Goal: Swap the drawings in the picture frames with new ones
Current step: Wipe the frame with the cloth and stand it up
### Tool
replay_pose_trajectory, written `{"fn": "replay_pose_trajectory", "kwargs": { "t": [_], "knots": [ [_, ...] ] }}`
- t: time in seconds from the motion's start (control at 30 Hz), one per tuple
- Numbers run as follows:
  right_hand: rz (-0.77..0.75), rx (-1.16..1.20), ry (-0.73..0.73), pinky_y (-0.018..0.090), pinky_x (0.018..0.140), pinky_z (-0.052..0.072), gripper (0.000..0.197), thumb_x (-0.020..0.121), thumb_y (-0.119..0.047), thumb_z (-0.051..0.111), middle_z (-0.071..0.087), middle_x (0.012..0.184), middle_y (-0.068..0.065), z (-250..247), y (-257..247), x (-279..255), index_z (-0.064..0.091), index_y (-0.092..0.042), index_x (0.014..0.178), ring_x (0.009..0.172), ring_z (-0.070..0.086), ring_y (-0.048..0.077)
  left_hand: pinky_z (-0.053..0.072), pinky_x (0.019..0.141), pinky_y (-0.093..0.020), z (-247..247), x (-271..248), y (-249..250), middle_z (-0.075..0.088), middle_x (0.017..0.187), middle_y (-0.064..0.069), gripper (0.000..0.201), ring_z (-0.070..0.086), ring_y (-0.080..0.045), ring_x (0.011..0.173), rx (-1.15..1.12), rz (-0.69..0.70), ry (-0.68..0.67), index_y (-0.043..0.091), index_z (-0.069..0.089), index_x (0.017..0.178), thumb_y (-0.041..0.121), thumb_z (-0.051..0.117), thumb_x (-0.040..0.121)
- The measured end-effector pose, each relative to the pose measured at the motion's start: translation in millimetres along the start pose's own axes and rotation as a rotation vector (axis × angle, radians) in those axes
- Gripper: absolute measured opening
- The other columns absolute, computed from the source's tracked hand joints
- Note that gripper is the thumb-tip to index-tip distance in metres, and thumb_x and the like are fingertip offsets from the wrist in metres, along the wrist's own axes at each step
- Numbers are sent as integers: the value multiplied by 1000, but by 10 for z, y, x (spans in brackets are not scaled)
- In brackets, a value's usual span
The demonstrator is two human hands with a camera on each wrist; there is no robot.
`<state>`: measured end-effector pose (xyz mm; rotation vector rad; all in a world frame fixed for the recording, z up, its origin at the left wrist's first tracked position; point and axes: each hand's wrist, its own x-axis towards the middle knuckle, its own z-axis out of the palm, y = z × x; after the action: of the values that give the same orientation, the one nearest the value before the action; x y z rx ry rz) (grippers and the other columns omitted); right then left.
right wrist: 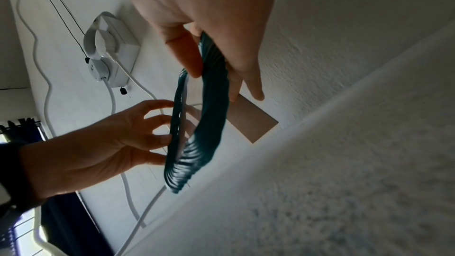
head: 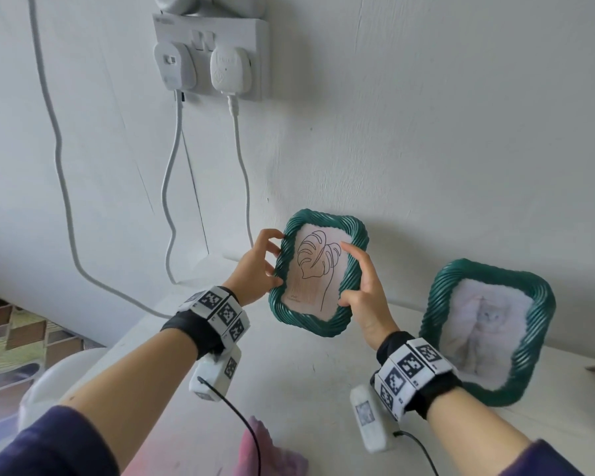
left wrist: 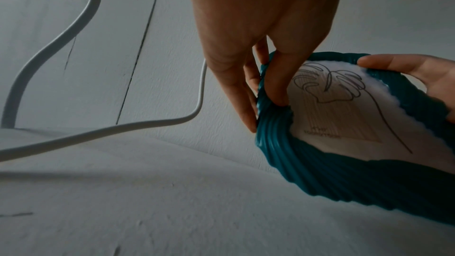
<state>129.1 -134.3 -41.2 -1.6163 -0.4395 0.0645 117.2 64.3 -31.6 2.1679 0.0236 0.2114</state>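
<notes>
A dark green twisted-rope picture frame [head: 299, 319] holds a line drawing of a leaf [head: 315, 269]. Both hands hold it upright just above the white table, close to the wall. My left hand [head: 275, 261] grips its left rim, thumb on the front [left wrist: 280, 96] and fingers behind. My right hand [head: 349, 274] grips the right rim the same way. The right wrist view shows the frame [right wrist: 209, 124] edge-on with its brown back stand [right wrist: 253, 122] sticking out. A second matching frame [head: 536, 304] with a cat picture [head: 485, 324] leans on the wall to the right.
A wall socket [head: 207, 60] with two white plugs sits above left, and its white cables [head: 172, 187] hang down to the table's [head: 306, 389] left end. A pink cloth [head: 265, 448] lies at the near edge. Patterned floor shows at the far left.
</notes>
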Motion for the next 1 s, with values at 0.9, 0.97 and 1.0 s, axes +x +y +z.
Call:
{"fn": "replay_pose_trajectory", "kwargs": {
  "t": [0.9, 0.97, 1.0],
  "knots": [
    [88, -143, -26, 21, 102, 25, 86, 70, 19, 46, 32, 131, -17, -61, 104, -224, 38, -41, 131, 123, 26, -2, 49, 71, -22, 164, -201, -45, 45, 119, -9, 67, 59, -24, 83, 195, 46, -35, 8, 20, 128, -2, 64, 78],
    [94, -157, -43, 23, 104, 23, 86, 71, 19, 46, 31, 132, -17, -81, 86, -230, 37, -39, 133, 124, 24, -1, 49, 72, -22, 163, -220, -41, 46, 121, -10, 68, 59, -24, 86, 195, 33, -38, 8, 20, 129, -2, 64, 78],
    [98, -164, -48, 23, 104, 22, 86, 71, 19, 46, 30, 132, -16, -91, 75, -235, 37, -38, 134, 124, 24, 0, 49, 72, -22, 162, -232, -39, 46, 122, -11, 68, 59, -24, 87, 194, 30, -39, 8, 20, 129, -2, 65, 78]
  ]
}}
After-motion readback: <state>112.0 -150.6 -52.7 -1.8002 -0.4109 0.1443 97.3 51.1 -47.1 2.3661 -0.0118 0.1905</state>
